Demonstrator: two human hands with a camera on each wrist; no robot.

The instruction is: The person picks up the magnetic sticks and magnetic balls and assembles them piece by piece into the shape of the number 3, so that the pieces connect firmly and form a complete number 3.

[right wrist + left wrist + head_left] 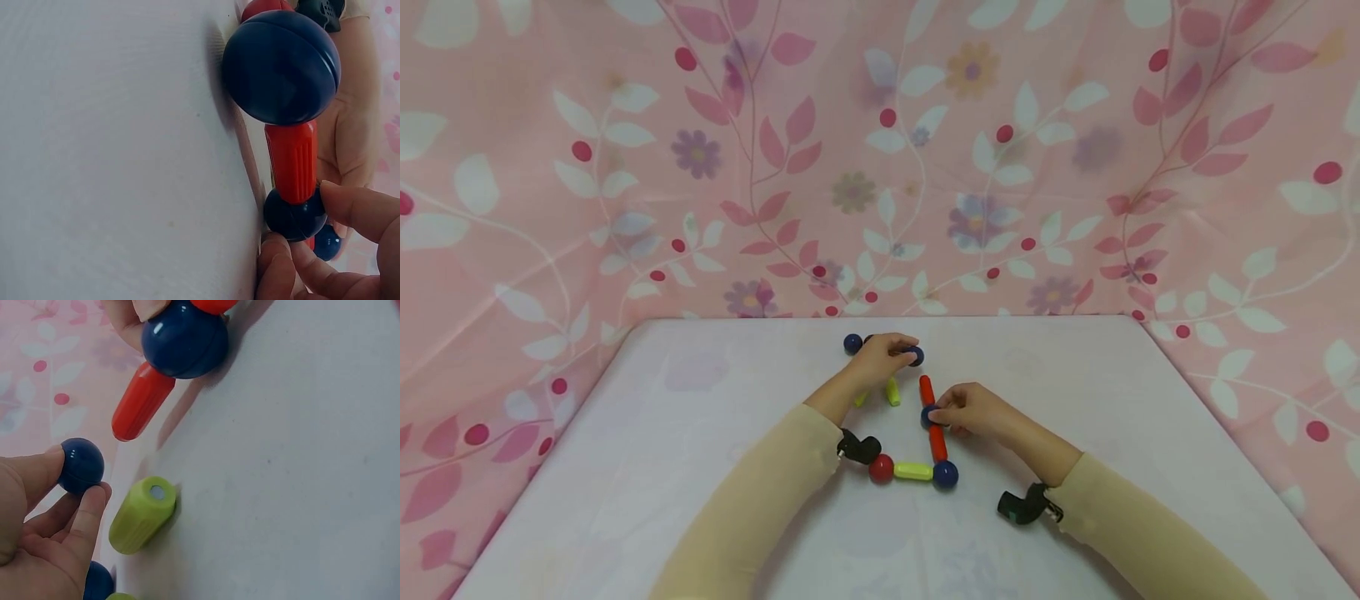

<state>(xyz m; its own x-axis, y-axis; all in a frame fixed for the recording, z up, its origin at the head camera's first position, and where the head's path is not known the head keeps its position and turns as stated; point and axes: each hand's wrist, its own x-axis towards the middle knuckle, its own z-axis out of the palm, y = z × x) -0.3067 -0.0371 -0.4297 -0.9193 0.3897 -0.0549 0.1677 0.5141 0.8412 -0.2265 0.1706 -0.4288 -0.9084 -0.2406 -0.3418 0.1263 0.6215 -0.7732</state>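
Blue ball (83,464) (plain, glossy) is pinched in left grip (882,357).

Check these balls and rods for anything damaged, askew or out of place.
Nothing stands out. The red ball, lime rod, two blue balls and red rods join in one chain without visible gaps or cracks. A loose lime rod nearby looks merely unused.
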